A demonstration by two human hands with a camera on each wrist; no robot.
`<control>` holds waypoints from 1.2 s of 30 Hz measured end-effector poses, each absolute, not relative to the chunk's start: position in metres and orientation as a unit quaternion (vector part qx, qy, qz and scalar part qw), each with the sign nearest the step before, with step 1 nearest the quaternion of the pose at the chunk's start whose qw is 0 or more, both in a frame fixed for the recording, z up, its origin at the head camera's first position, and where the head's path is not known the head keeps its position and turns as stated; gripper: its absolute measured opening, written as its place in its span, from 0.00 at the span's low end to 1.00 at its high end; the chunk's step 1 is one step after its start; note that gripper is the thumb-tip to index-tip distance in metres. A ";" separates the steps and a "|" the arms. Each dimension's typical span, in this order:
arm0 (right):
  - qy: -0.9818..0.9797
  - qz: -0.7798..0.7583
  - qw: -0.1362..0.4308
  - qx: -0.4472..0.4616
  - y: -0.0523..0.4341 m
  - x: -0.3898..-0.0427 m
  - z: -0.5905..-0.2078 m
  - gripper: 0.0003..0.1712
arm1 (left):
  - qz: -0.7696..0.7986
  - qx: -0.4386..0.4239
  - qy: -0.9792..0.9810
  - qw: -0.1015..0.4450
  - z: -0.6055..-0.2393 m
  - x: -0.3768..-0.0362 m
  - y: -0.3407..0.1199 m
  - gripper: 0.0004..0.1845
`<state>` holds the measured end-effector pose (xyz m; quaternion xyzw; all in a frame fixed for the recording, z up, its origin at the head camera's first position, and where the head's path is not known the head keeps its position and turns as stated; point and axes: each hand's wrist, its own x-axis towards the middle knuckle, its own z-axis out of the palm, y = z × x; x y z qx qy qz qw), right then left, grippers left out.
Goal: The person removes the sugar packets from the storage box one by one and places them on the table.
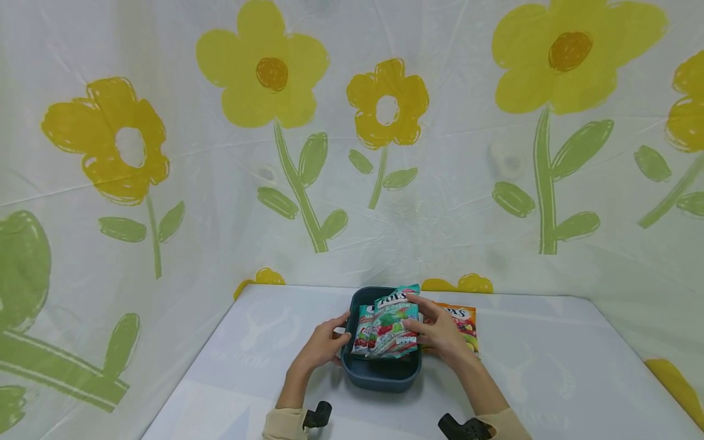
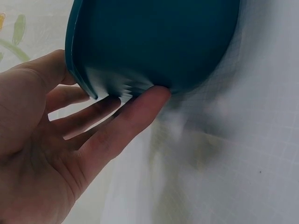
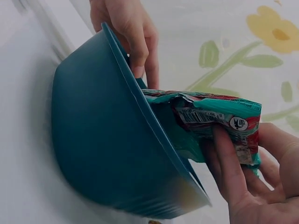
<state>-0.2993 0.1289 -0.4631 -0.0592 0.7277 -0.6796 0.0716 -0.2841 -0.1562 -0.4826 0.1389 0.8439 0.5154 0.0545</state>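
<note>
Both hands meet at the dark teal bin (image 1: 379,373) in the middle of the white table (image 1: 550,366). That table is the largest thing here, backed by a pale sheet with big yellow flowers (image 1: 264,73) draped as a wall behind it.

On the bin, the left hand (image 1: 324,345) sits at the left rim with its fingers fairly straight against the outer wall and its thumb over the edge, holding the bin steady; the left wrist view shows the fingertips (image 2: 154,95) laid on the blue side, not curled round anything. I judge this keeps the bin from sliding while the other hand works.

Smaller again, the teal packets (image 1: 390,327) stand bunched in the bin, leaning toward the right rim and rising above it. From the other side, the right hand (image 1: 440,333) grips them, its fingers (image 3: 229,158) wrapped over the crinkled wrapper ends, which seems to hold the bunch together and upright.

Just right of the bin, partly hidden behind the right hand, an orange packet (image 1: 462,321) lies flat on the table.
</note>
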 end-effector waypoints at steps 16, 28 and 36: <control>0.725 -0.683 0.076 -0.047 0.164 -0.288 -0.466 0.37 | 0.514 0.136 0.845 0.056 -0.486 -0.286 -0.155 0.30; 0.742 -0.665 0.054 -0.067 0.194 -0.283 -0.458 0.38 | 0.520 0.128 0.843 0.051 -0.485 -0.287 -0.154 0.30; 0.740 -0.665 0.048 -0.087 0.217 -0.280 -0.449 0.37 | 0.520 0.128 0.843 0.053 -0.485 -0.286 -0.156 0.30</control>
